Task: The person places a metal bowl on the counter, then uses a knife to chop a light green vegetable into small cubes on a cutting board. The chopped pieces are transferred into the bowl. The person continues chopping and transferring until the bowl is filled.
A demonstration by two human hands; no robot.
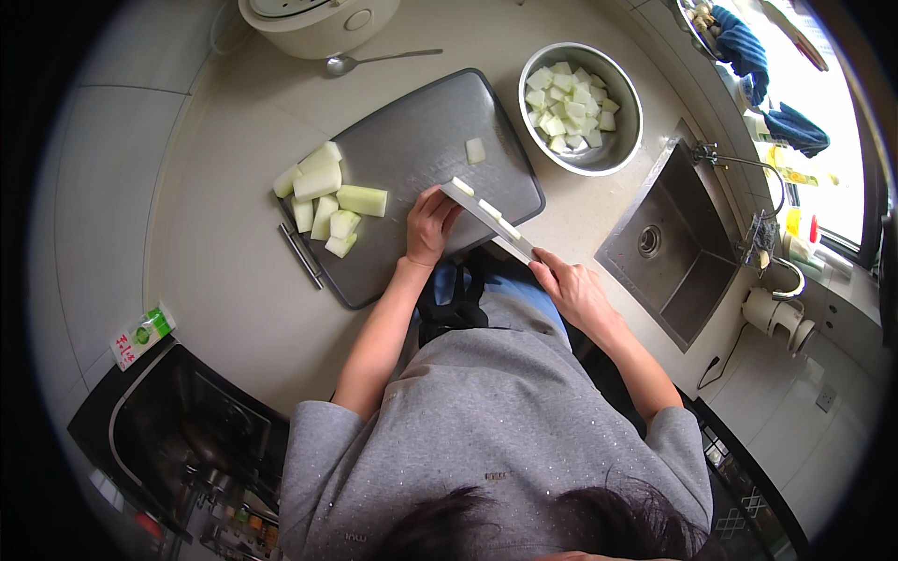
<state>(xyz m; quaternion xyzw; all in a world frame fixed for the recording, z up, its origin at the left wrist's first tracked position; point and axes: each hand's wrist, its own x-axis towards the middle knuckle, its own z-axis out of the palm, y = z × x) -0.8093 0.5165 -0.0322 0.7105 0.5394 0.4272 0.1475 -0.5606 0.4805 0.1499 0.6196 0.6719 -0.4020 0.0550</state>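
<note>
My right hand grips the handle end of a cleaver-like knife, which is tilted up over the near edge of a grey cutting board. Several slices of pale green gourd or melon lie along the blade. The fingers of my left hand are at the blade's far end; whether they grip it is unclear. One cut piece rests on the board beyond the knife. Larger peeled chunks are grouped at the board's left. A steel bowl beyond the board's right corner holds many cut pieces.
A spoon lies beyond the board, near a white rice cooker. On the right is a steel sink with a faucet. A dark stove is at lower left, with a green and white packet beside it.
</note>
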